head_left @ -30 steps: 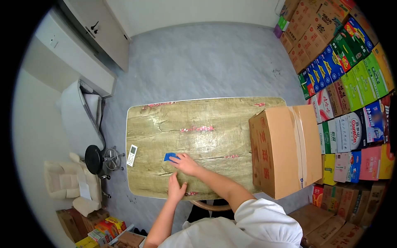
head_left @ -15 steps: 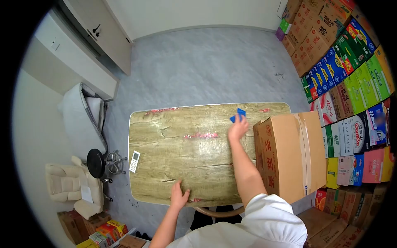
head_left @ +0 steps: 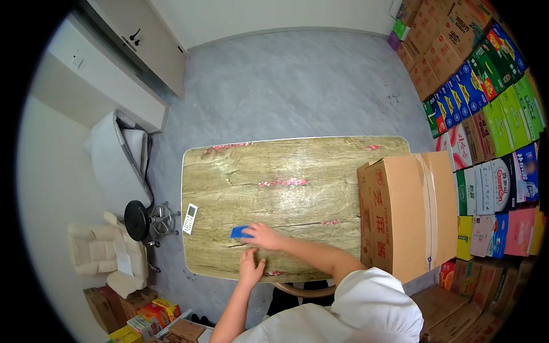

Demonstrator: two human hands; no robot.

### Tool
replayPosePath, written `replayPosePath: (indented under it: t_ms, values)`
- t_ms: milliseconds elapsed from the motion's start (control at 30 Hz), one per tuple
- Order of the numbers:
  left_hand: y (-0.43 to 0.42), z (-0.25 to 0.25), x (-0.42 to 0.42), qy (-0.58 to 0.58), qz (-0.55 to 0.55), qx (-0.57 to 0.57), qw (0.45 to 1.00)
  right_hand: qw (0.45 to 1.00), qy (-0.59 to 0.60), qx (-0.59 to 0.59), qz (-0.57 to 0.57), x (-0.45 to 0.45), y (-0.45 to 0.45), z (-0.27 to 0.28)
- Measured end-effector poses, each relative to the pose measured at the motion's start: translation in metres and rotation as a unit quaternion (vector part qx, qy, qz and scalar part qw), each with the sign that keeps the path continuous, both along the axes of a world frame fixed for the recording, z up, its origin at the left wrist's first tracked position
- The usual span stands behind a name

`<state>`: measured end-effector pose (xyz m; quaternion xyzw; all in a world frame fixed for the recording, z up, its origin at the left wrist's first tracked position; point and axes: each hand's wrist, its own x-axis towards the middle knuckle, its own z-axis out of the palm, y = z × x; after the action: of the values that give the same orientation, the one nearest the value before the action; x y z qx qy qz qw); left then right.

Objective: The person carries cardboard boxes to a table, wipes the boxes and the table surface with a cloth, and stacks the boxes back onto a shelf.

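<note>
Plainly blue, small angular piece, right hand half-closed on it, left hand loosely open

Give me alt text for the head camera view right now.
A right hand holds a blue object over a wood-patterned table, left hand nearby; a large cardboard box and a white remote sit at opposite ends.

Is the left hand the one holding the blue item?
No, the right hand has the blue item at its fingers, while the left hand rests near the edge of the table.
</note>
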<state>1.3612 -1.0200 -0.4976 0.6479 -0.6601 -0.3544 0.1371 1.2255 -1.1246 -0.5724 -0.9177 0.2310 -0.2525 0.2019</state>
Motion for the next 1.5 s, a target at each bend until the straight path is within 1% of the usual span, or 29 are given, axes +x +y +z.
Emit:
replayPosePath:
  t_ms: [67,133,167,200,233,267,300,367,467,500,567,633,667,700,733,767,833,967,1033,1067,1100,1133,1167,1233,1333,1367,1400,1433,1500]
  values:
    - [0.003,-0.001,-0.001,0.002,0.013,-0.001,1.0,0.995,0.04,0.086,-0.041,-0.028,-0.025,0.0]
    - [0.004,-0.003,0.0,0.003,0.007,-0.01,1.0,0.974,0.017,0.149,-0.173,-0.064,-0.064,-0.01]
    - [0.003,-0.003,-0.001,0.004,0.007,-0.009,1.0,0.958,-0.035,0.17,-0.227,-0.093,-0.084,0.014]
    - [0.003,-0.002,-0.001,0.003,0.004,-0.009,1.0,0.877,-0.032,0.276,-0.391,-0.115,-0.1,0.042]
    - [0.002,0.0,-0.002,0.002,0.002,-0.008,1.0,0.812,0.016,0.385,-0.438,-0.149,-0.134,0.037]
    - [0.001,0.001,-0.004,0.002,0.003,-0.008,1.0,0.848,0.034,0.162,-0.504,-0.182,-0.144,0.0]
    - [-0.001,0.004,-0.005,0.0,0.001,-0.007,1.0,0.728,-0.029,0.195,-0.657,-0.204,-0.164,-0.021]
    - [-0.003,0.006,-0.004,-0.005,-0.001,-0.005,1.0,0.661,0.054,0.051,-0.746,-0.238,-0.169,-0.016]
    - [0.0,0.005,-0.004,0.002,0.005,0.001,1.0,0.665,0.028,0.085,-0.742,-0.227,-0.182,-0.004]
    - [0.003,0.002,-0.003,0.004,0.009,-0.004,1.0,0.695,0.023,0.043,-0.717,-0.216,-0.188,-0.023]
    - [0.003,0.0,-0.004,0.006,0.014,-0.011,1.0,0.659,-0.164,0.209,-0.704,-0.16,-0.197,-0.004]
    - [0.002,0.003,-0.003,0.005,0.011,0.028,1.0,0.738,-0.192,0.236,-0.602,-0.107,-0.195,-0.007]
    - [0.002,0.005,-0.004,0.001,0.008,0.029,1.0,0.763,-0.173,0.262,-0.565,-0.076,-0.191,0.003]
    - [0.001,0.007,-0.006,-0.005,0.006,0.027,1.0,0.799,-0.085,0.29,-0.521,-0.052,-0.179,0.028]
    - [0.002,0.008,-0.007,-0.01,0.002,0.025,1.0,0.88,0.029,0.142,-0.452,-0.026,-0.173,0.005]
    - [0.002,0.008,-0.008,-0.012,-0.002,0.027,1.0,0.921,0.142,-0.012,-0.362,-0.003,-0.166,-0.018]
    - [0.003,0.007,-0.011,-0.006,-0.003,0.013,1.0,0.952,0.104,0.032,-0.287,0.021,-0.146,-0.003]
    - [0.007,0.017,-0.018,-0.015,-0.003,0.012,1.0,0.952,0.081,0.018,-0.295,0.007,-0.131,-0.006]
    - [0.01,0.021,-0.021,-0.006,0.002,0.005,1.0,0.922,0.064,0.065,-0.377,-0.037,-0.134,-0.013]
    - [0.013,0.022,-0.023,-0.004,0.004,0.003,1.0,0.815,-0.131,0.291,-0.484,-0.064,-0.133,0.017]
    - [0.016,0.023,-0.024,-0.005,0.007,0.003,1.0,0.798,-0.139,0.176,-0.559,-0.088,-0.132,-0.014]
    - [0.021,0.023,-0.025,-0.007,0.012,0.004,1.0,0.708,-0.14,0.305,-0.622,-0.122,-0.128,0.02]
    - [0.027,0.022,-0.026,-0.005,0.018,0.003,1.0,0.649,-0.257,0.233,-0.677,-0.145,-0.122,0.007]
    - [0.038,0.019,-0.028,0.0,0.011,-0.012,1.0,0.653,0.025,0.107,-0.749,-0.181,-0.099,0.011]
    - [0.058,0.021,-0.036,-0.005,0.015,-0.027,1.0,0.659,0.002,0.129,-0.741,-0.179,-0.087,0.014]
    - [0.065,0.021,-0.038,-0.005,0.018,-0.028,0.999,0.699,0.019,0.093,-0.709,-0.163,-0.082,0.011]
    - [0.072,0.022,-0.04,-0.003,0.025,-0.034,0.999,0.709,-0.103,0.191,-0.671,-0.14,-0.074,0.019]
    - [0.079,0.022,-0.043,-0.001,0.03,-0.041,0.999,0.701,-0.222,0.284,-0.616,-0.114,-0.063,0.033]
    - [0.09,0.024,-0.045,-0.003,0.03,-0.051,0.998,0.794,-0.134,0.364,-0.469,-0.068,-0.026,0.043]
